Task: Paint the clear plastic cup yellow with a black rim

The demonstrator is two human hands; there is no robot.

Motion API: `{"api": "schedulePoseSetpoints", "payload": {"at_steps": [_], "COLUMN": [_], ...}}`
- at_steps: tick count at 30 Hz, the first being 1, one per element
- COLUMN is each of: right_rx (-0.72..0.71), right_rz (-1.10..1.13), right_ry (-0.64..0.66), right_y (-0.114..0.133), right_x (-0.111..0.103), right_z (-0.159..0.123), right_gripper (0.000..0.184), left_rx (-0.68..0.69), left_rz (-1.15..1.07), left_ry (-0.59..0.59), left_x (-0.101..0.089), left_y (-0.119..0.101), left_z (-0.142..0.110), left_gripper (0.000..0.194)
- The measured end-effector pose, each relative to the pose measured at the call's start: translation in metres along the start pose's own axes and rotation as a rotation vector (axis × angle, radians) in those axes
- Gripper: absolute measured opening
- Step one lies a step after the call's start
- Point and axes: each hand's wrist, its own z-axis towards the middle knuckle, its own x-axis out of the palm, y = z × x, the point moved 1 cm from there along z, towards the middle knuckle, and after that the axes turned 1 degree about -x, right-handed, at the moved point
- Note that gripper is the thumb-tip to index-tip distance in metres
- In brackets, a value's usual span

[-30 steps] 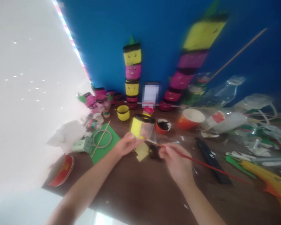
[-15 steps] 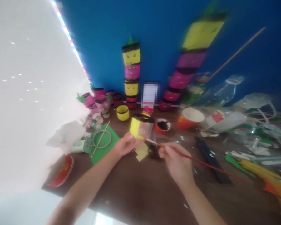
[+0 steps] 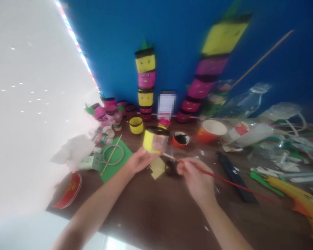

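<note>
In the head view my left hand [image 3: 140,160] is closed around the lower edge of a short plastic cup [image 3: 150,143], partly yellow with a clear patch and a black rim. My right hand [image 3: 197,177] grips a red-handled paintbrush [image 3: 220,176]; its bristle end points left, close to the cup's lower right side. Whether the bristles touch the cup I cannot tell. Under the hands lies a scrap of yellow paper [image 3: 158,168]. Behind the brush stands a small red cup with black paint [image 3: 181,139], and left of it a yellow ring-shaped cup [image 3: 136,125].
Stacked yellow and pink figures [image 3: 146,80] stand against the blue wall. At the right are an orange paper cup [image 3: 211,131], plastic bottles, a black bar [image 3: 236,177] and a yellow glue gun [image 3: 289,189]. Green paper [image 3: 120,166] and a red paper piece [image 3: 70,190] lie left.
The cup in my left hand has shifted very slightly left. My right hand and the paintbrush look almost unmoved; the whole view has drifted a little.
</note>
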Motion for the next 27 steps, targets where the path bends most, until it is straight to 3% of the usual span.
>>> {"api": "schedulePoseSetpoints", "payload": {"at_steps": [11,27], "right_rx": [-0.002,0.017], "right_rz": [-0.008,0.007], "right_ry": [-0.016,-0.043], "right_y": [-0.0019,0.0031], "right_x": [-0.0034,-0.0026], "right_z": [0.0008,0.0025], "right_gripper": [0.01,0.016], "left_rx": [-0.004,-0.023], "left_rz": [-0.051,-0.102], "left_ry": [-0.014,-0.01], "left_x": [-0.0003,-0.0033], "left_y": [-0.001,-0.0002], "left_z": [-0.0014,-0.0021], "left_gripper": [0.073,0.065]}}
